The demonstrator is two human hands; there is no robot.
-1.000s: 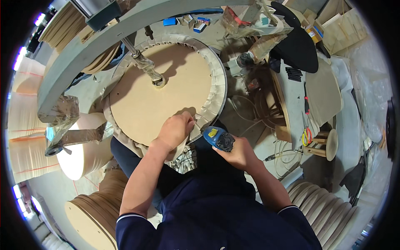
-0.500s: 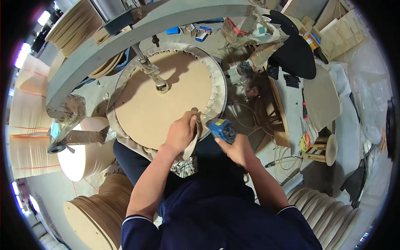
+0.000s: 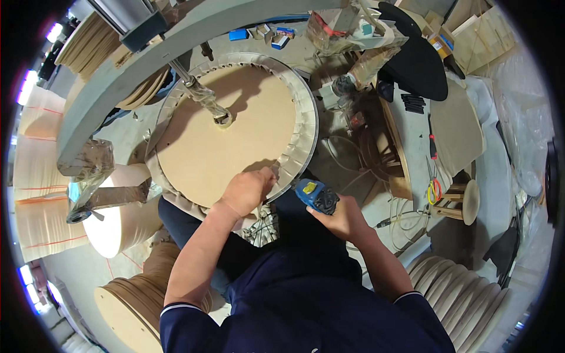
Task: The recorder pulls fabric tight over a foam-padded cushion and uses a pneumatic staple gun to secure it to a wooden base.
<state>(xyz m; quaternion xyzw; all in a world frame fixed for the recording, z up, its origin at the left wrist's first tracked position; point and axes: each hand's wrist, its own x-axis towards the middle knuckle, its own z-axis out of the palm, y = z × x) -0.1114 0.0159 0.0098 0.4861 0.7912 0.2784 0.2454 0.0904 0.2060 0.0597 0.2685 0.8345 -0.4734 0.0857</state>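
A round tan board lies before me. Pale fabric is folded over its rim in pleats along the far and right sides, looser along the near left. My left hand is closed on the fabric edge at the near right of the rim, its fingertips pressed against the board. In my right hand is a blue staple gun, held just off the rim to the right of my left hand. A rod wrapped in clear film comes down onto the board's middle.
A grey curved frame arches over the far side. Stacks of round boards stand at lower left. At right lie scissors with red and yellow handles, a red-handled screwdriver and a small wooden stool.
The staple gun has drawn away from the rim, leaving a gap. My left hand has folded the loose fabric flap inward onto the board. The view has shifted slightly.
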